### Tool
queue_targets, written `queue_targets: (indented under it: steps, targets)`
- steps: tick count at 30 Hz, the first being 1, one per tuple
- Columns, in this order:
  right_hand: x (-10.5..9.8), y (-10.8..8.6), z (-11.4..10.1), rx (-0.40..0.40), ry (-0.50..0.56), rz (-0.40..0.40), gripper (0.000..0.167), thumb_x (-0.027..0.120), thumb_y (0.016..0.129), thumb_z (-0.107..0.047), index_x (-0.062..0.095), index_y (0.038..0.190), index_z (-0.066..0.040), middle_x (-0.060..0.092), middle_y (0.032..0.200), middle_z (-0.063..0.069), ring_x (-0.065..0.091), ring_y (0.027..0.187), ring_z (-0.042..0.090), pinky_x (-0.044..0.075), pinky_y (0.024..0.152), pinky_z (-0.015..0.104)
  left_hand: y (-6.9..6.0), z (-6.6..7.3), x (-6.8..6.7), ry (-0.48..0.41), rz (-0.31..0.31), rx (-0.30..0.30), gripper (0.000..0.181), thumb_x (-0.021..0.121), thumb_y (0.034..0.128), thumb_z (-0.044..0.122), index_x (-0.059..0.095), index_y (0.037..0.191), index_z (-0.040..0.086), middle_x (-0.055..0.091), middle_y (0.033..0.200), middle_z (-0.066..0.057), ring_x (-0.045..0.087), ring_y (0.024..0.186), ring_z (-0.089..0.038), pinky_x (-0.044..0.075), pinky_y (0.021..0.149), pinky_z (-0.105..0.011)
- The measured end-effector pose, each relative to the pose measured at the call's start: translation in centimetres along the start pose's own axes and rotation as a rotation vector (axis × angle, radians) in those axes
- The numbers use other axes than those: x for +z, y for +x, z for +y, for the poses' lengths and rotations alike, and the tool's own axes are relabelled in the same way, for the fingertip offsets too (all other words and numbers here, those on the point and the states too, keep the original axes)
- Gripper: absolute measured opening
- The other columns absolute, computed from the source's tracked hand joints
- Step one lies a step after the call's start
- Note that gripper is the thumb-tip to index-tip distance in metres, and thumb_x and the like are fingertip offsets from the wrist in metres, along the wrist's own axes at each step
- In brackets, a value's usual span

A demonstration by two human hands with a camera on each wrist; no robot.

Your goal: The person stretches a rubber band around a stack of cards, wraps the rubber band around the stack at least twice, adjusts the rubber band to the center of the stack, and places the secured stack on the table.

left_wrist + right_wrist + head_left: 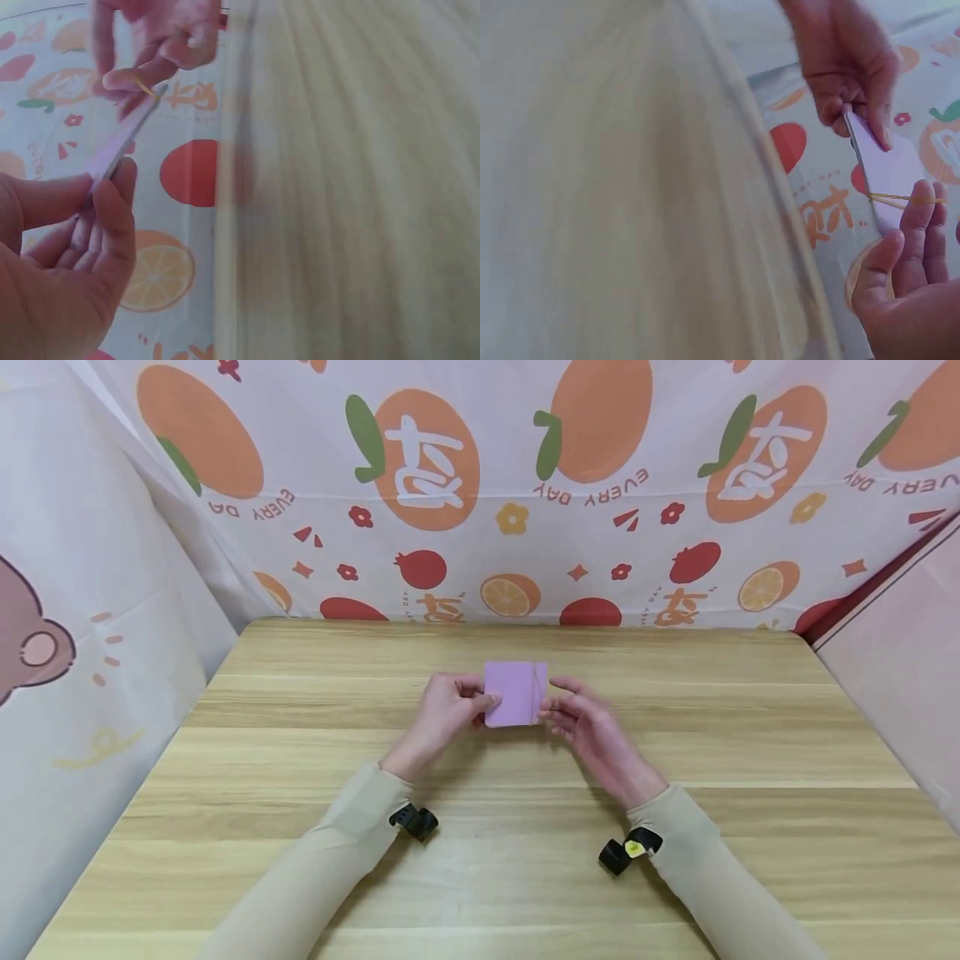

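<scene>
A thin lilac square pad (510, 693) is held up over the table, a yellowish rubber band (534, 695) running across its right part. The left hand (444, 710) pinches its left edge, thumb on the face and fingers behind. At the other edge is the right hand (596, 735), fingers bent. In the right wrist view the band (889, 197) stretches off the pad (889, 161) onto the right hand's fingers (915, 240). The left wrist view shows the pad (124, 142) nearly edge-on, with the band (146, 86) at the right fingertips.
A wood-grain table (480, 877) lies under both forearms. Behind it hangs a white cloth (300, 543) with fruit prints, and another cloth (112, 568) hangs at the left. A black strapped device (415, 821) sits at the left wrist, another (628, 850) at the right.
</scene>
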State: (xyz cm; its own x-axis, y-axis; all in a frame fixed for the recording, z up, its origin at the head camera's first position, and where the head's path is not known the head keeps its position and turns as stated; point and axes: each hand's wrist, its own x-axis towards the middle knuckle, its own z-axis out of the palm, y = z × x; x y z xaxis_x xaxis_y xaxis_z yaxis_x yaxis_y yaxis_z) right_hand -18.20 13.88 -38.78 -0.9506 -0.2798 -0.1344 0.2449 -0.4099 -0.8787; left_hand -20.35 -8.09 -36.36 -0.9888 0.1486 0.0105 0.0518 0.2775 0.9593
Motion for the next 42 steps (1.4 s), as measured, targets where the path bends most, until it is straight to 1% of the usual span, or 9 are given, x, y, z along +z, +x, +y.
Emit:
queue_targets:
  steps: [4,9,14,19,22,27,31,37,42]
  targets:
    - [0.3,-0.1,-0.1,-0.105,-0.188,0.033,0.040,0.051,0.100,-0.010,0.045,0.138,-0.002,0.071,0.100,0.006,0.067,0.094,0.022,0.051,0.078,0.034,0.1,-0.2,0.0,-0.008,0.022,-0.068,0.006,0.069,0.0869,0.000,0.070,0.085,-0.005,0.064,0.069,-0.007,0.056,0.057,-0.013,0.051,0.056,-0.032]
    - [0.8,-0.5,-0.5,-0.241,-0.350,0.046,0.031,0.055,0.097,-0.009,0.054,0.129,-0.009,0.071,0.104,0.009,0.069,0.094,0.025,0.054,0.071,0.037,0.2,-0.5,-0.4,-0.036,0.025,-0.106,0.009,0.069,0.0877,0.002,0.071,0.091,-0.006,0.065,0.074,-0.007,0.056,0.061,-0.012,0.051,0.057,-0.029]
    - [1.1,-0.8,-0.7,-0.330,-0.397,0.037,0.029,0.056,0.097,-0.007,0.056,0.125,-0.008,0.070,0.106,0.011,0.067,0.097,0.029,0.053,0.073,0.038,0.1,-0.2,-0.4,0.003,0.022,-0.072,0.007,0.068,0.0877,0.002,0.070,0.088,-0.005,0.065,0.072,-0.007,0.057,0.059,-0.014,0.050,0.055,-0.029]
    - [0.9,-0.7,-1.2,-0.432,-0.418,0.110,0.023,0.058,0.095,-0.001,0.061,0.117,0.003,0.067,0.102,0.016,0.064,0.096,0.029,0.054,0.076,0.035,-0.3,0.5,-0.3,0.136,0.031,0.002,0.009,0.068,0.0871,0.003,0.069,0.080,-0.002,0.065,0.069,-0.007,0.056,0.059,-0.014,0.048,0.052,-0.025]
    - [0.6,-0.6,-1.7,-0.498,-0.404,0.154,0.022,0.059,0.094,0.001,0.061,0.114,0.009,0.067,0.100,0.016,0.063,0.094,0.029,0.054,0.077,0.035,-0.4,1.0,-0.2,0.122,0.018,0.012,0.009,0.067,0.0871,0.002,0.069,0.078,-0.001,0.064,0.069,-0.005,0.056,0.060,-0.012,0.048,0.053,-0.025]
    - [0.1,-0.4,-2.3,-0.497,-0.415,0.156,0.024,0.059,0.094,0.001,0.062,0.117,0.008,0.066,0.107,0.010,0.061,0.099,0.022,0.053,0.081,0.035,-0.7,1.4,-0.1,0.067,-0.046,0.022,0.017,0.066,0.0877,-0.001,0.061,0.071,0.000,0.061,0.066,-0.004,0.053,0.059,-0.013,0.051,0.058,-0.034]
    - [-0.1,-0.3,-2.6,-0.494,-0.459,0.155,0.025,0.059,0.094,0.000,0.063,0.118,0.006,0.064,0.113,0.010,0.056,0.105,0.027,0.052,0.083,0.033,-0.6,1.2,-0.1,0.071,-0.064,0.025,0.021,0.067,0.0869,-0.003,0.058,0.068,0.001,0.061,0.067,-0.005,0.054,0.060,-0.013,0.053,0.061,-0.039]
    - [-0.5,-0.2,-2.8,-0.509,-0.504,0.172,0.024,0.060,0.094,-0.001,0.065,0.118,0.004,0.064,0.115,0.012,0.055,0.106,0.024,0.050,0.083,0.027,-0.3,0.6,-0.1,0.016,-0.101,0.015,0.014,0.067,0.0872,-0.001,0.062,0.074,-0.002,0.064,0.070,-0.006,0.055,0.061,-0.014,0.050,0.060,-0.034]
    - [-0.8,-0.2,-2.9,-0.511,-0.567,0.178,0.024,0.061,0.095,-0.004,0.066,0.118,0.001,0.064,0.116,0.011,0.055,0.106,0.022,0.048,0.085,0.028,-0.2,0.2,-0.2,-0.049,-0.155,-0.010,0.009,0.068,0.0870,0.000,0.065,0.079,-0.002,0.066,0.073,-0.006,0.056,0.062,-0.014,0.049,0.061,-0.031]
